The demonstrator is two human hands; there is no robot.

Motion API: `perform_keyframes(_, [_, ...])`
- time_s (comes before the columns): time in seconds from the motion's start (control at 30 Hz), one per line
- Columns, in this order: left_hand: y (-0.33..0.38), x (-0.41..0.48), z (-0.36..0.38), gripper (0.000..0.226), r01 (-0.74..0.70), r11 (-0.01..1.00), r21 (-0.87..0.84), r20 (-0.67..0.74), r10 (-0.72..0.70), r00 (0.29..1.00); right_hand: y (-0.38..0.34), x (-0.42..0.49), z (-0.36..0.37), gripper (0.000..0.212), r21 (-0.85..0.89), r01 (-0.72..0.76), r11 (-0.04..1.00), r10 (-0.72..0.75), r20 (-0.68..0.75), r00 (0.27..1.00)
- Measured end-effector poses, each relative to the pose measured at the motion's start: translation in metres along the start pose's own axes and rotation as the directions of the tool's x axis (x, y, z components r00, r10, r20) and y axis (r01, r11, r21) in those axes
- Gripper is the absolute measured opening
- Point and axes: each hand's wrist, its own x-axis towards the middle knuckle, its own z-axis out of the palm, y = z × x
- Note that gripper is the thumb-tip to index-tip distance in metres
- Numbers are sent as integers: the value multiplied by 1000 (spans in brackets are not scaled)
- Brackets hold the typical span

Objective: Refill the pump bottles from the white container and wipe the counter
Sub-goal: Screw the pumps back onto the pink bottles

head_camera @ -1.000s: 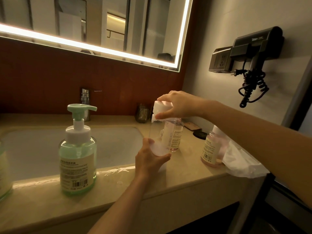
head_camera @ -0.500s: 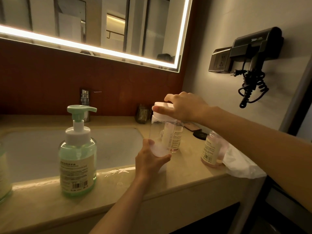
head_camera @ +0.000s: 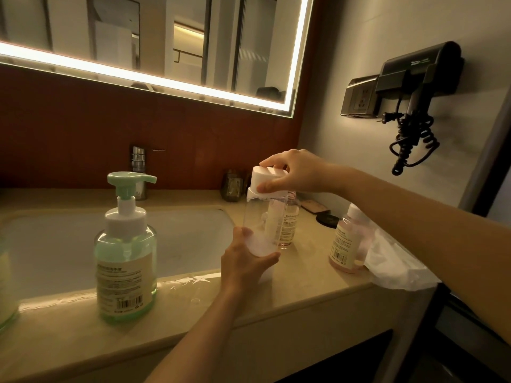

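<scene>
White top (head_camera: pixel 266 179) sits squarer on the neck of the clear bottle (head_camera: pixel 258 222) than a second ago, when it was held tilted there. The right hand (head_camera: pixel 300 172) has shifted from covering it to pinching its sides. The left hand (head_camera: pixel 246 261) and the other bottles on the beige counter (head_camera: pixel 193 308) stay where they were.

Nearest, at the left, a green pump bottle (head_camera: pixel 125 252) stands upright on the near rim of the sink (head_camera: pixel 55 244), nearly full of pale green liquid. The clear bottle stands mid-counter, just right of the sink. It is see-through for most of its height, with a milky patch low down; how much it holds cannot be told. Just behind it, a labelled bottle (head_camera: pixel 287 225) shows a pink tint at its base. Farther right, a second labelled bottle (head_camera: pixel 345 244) of pink liquid stands against a crumpled white sheet (head_camera: pixel 395 266) at the counter's right edge.

The left hand wraps the clear bottle's lower part, fingers and thumb curled round it. The right hand grips the white top, thumb on the near face and fingers over the far edge. Beyond them are a chrome tap (head_camera: pixel 138 161) and a lit mirror (head_camera: pixel 166 42). A black hair dryer (head_camera: pixel 414 76) hangs on the right wall.
</scene>
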Motion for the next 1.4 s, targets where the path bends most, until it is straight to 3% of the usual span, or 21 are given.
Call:
perform_keyframes(0.23, [1,-1,0,67,-21,1000,12,-16,21,1000,-8,8,11,65,-187,-130,974,102,-154,983])
perform_keyframes(0.37, [1,-3,1,66,-19,1000,15,-38,20,999,-14,11,17,58,-204,-272,940,226,-219,949])
perform_keyframes(0.57, [-1,-2,2,68,-24,999,30,-44,25,999,-21,8,20,61,-231,-340,911,271,-286,919])
perform_keyframes(0.67, [-3,0,4,71,-26,999,23,-36,27,999,-16,0,31,63,-80,-307,948,268,-313,911])
perform_keyframes(0.73, [-6,1,5,76,-44,999,-16,6,44,999,-10,-8,47,73,225,-215,950,279,-310,909])
perform_keyframes(0.83, [-4,0,9,89,-75,996,-50,151,81,985,1,-24,71,96,592,-72,803,350,-370,861])
perform_keyframes(1.0, [-3,6,5,89,-115,993,-40,221,121,968,22,-30,89,95,465,-59,883,316,-497,808])
perform_keyframes(1.2, [-11,31,-9,68,-30,996,-84,7,30,1000,53,-32,82,93,481,-160,862,442,-558,702])
perform_keyframes(1.4, [-21,49,3,52,22,999,-45,-56,-24,998,73,-17,86,88,443,-269,855,505,-595,626])
